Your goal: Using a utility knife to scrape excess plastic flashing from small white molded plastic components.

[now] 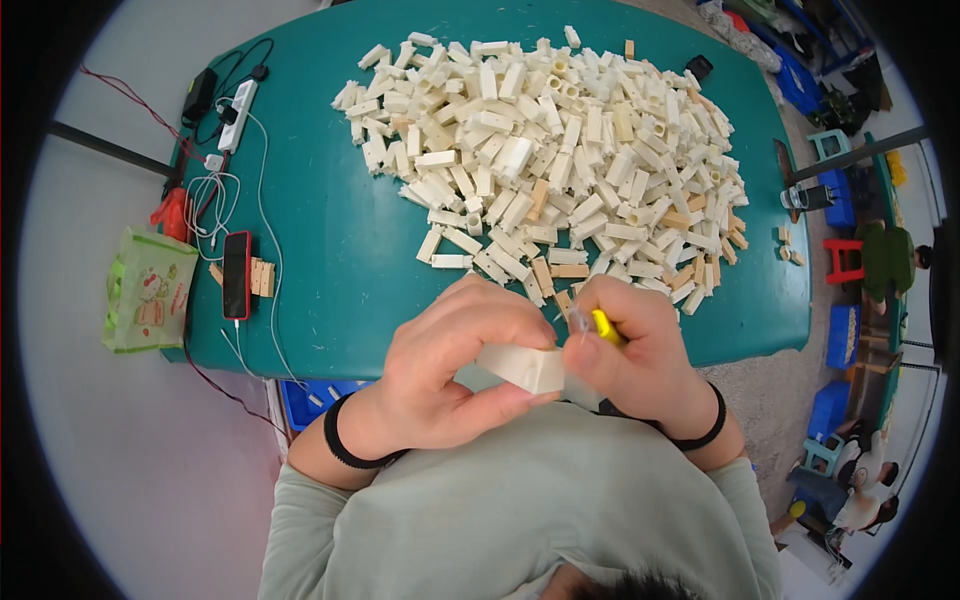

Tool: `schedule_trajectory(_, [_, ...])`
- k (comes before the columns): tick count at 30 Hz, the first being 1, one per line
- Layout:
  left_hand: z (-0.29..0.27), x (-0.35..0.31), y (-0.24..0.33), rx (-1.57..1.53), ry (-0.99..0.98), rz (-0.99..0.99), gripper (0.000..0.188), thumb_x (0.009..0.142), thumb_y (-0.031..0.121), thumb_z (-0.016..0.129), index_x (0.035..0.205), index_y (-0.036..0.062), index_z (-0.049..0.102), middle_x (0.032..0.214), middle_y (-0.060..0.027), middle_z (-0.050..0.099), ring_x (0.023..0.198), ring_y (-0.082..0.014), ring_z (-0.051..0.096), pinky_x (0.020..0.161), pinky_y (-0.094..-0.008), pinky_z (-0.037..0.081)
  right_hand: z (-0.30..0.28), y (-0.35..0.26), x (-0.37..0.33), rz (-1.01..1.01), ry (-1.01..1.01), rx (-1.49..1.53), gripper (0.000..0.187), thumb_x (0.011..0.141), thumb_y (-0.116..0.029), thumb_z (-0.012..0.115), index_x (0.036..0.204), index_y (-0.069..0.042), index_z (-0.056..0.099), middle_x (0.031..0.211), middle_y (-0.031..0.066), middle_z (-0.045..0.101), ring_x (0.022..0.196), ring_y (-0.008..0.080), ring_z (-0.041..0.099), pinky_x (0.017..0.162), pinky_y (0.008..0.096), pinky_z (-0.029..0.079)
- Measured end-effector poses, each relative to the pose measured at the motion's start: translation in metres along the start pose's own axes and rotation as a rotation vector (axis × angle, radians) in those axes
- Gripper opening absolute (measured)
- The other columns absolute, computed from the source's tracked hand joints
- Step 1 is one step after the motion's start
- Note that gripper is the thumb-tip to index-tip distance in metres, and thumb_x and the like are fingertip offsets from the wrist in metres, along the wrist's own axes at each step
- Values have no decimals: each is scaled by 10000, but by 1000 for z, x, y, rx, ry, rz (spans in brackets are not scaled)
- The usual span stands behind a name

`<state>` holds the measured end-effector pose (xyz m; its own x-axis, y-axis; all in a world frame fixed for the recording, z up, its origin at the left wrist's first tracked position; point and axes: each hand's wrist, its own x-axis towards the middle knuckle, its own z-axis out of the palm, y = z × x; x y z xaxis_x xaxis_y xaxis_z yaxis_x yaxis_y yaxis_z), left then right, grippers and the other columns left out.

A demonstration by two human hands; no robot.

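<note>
My left hand (450, 365) is closed around a cream-white plastic block (525, 369), the thumb below it and the fingers over its top. The block lies tilted, with one end facing my right hand (640, 345). That hand is closed on a small yellow-handled tool (606, 327), its thumb close to the block's end. The tool's tip is blurred and partly hidden by fingers, so its exact kind does not show. Just beyond both hands, a large heap of similar cream and tan blocks (515, 155) covers much of the green table (310, 230).
On the left lie a phone (236, 276) on a cable, a power strip (237, 115) and a green bag (150, 300). A few tan blocks (785, 236) sit near the right edge. A red stool (843, 260), blue bins (828, 410) and people (860, 490) are farther right.
</note>
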<state>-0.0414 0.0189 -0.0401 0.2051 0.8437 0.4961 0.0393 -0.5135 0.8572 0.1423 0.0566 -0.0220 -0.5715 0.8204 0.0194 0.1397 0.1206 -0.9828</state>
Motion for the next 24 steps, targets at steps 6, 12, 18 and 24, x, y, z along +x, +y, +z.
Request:
schedule_trajectory(6, [-4, -2, -1, 53, -28, -85, 343, 686, 137, 690, 973, 9, 551, 947, -115, 548, 808, -222, 527, 678, -282, 431, -1, 11, -1, -16, 66, -25, 264, 784, -228, 623, 693, -22, 486, 556, 26, 406, 523, 101, 368, 459, 245, 309])
schedule_trajectory(12, [4, -7, 0, -269, 170, -163, 439, 625, -17, 725, 948, 47, 434, 903, -67, 460, 771, -128, 466, 653, -243, 399, -1, 8, -4, -76, 1, -120, 286, 803, -268, 586, 689, -23, 492, 560, 57, 427, 489, 150, 398, 453, 257, 327])
schedule_trajectory(18, [-17, 1, 6, 74, -89, -85, 422, 657, 15, 704, 995, 30, 450, 904, -86, 502, 816, -158, 501, 682, -261, 412, -3, 8, -3, -265, -40, -274, 284, 773, -278, 611, 654, -44, 503, 525, 56, 450, 432, 195, 427, 410, 277, 333])
schedule_trajectory(24, [3, -7, 4, -295, 194, -85, 380, 648, -12, 679, 966, 18, 473, 874, -102, 531, 812, -176, 524, 674, -271, 423, -1, 4, -3, -320, -29, -340, 289, 757, -279, 630, 636, -56, 491, 514, 43, 447, 412, 191, 425, 391, 281, 316])
